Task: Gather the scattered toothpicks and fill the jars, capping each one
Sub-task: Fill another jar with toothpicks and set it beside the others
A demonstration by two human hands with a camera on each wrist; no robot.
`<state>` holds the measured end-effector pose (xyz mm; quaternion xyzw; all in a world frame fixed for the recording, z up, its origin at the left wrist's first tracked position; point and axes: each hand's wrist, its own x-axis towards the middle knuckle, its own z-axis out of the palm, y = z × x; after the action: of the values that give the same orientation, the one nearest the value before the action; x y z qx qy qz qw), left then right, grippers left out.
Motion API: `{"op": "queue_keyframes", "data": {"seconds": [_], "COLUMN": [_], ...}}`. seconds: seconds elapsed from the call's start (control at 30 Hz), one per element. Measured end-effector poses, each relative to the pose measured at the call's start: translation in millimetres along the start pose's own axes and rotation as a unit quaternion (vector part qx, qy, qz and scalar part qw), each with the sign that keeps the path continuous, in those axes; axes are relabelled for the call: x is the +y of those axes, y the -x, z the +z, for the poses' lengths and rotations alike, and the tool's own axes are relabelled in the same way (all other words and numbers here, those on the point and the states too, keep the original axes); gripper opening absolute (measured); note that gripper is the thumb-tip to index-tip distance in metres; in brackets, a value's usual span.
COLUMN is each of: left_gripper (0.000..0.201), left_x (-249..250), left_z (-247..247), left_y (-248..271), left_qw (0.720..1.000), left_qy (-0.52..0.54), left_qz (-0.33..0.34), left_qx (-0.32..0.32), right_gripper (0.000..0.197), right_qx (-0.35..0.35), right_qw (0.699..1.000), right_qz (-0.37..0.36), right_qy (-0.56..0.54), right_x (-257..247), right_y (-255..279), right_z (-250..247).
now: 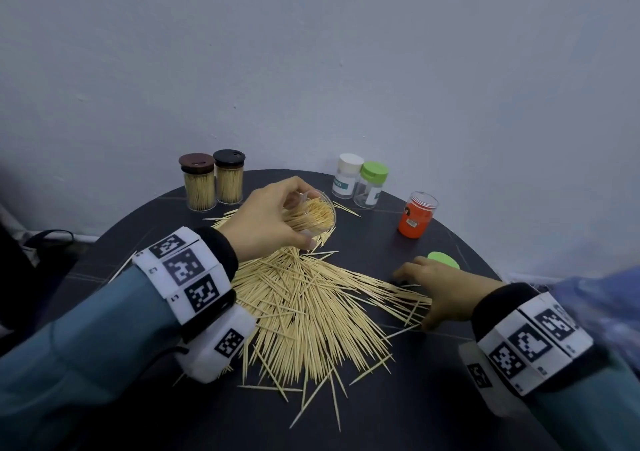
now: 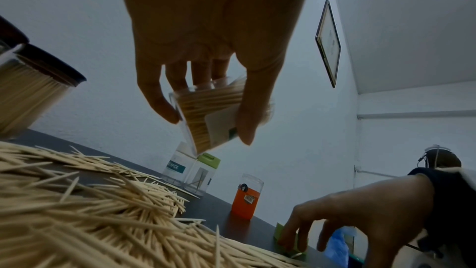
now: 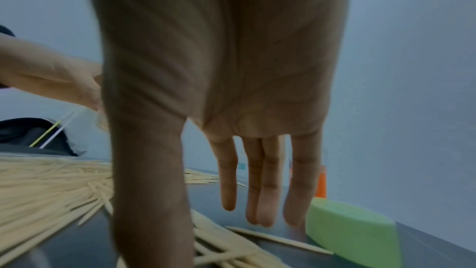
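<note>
My left hand grips a clear jar packed with toothpicks, tilted with its open mouth toward the right, above the far side of the pile. In the left wrist view the same jar sits between thumb and fingers. A big heap of loose toothpicks covers the middle of the dark round table. My right hand reaches over the table with fingers straight, fingertips beside a loose green cap, seen close in the right wrist view. It holds nothing.
Two full capped jars, brown-lidded and black-lidded, stand at the back left. A white-capped jar, a green-capped jar and an uncapped orange jar stand at the back right. The wall is close behind.
</note>
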<state>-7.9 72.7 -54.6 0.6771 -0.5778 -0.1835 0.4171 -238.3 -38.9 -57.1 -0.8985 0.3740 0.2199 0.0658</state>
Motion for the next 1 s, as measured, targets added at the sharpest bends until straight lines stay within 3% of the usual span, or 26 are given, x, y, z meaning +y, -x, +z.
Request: {"op": "queue_keyframes", "data": {"seconds": [0.17, 0.4, 0.8, 1.0], "left_gripper": [0.060, 0.059, 0.060, 0.062], "left_x": [0, 1, -1, -1], "left_z": [0, 0, 0, -1], "left_y": [0, 1, 0, -1], "left_qw": [1.000, 1.000, 1.000, 1.000], "left_qy": [0.002, 0.011, 0.020, 0.017], "left_qz": [-0.002, -0.001, -0.007, -0.002], "left_qx": [-0.006, -0.005, -0.007, -0.005], "right_gripper": [0.061, 0.036, 0.021, 0.017], "right_qx": [0.006, 0.014, 0.040, 0.114], "right_qw": [0.999, 0.998, 0.994, 0.989], "right_qz": [0.050, 0.049, -0.024, -0.052], "right_qy": [0.007, -0.042, -0.100, -0.079], "right_x": [2, -4, -30, -45], "right_y": [-6, -15, -33, -39], "right_z": [2, 0, -9, -17]}}
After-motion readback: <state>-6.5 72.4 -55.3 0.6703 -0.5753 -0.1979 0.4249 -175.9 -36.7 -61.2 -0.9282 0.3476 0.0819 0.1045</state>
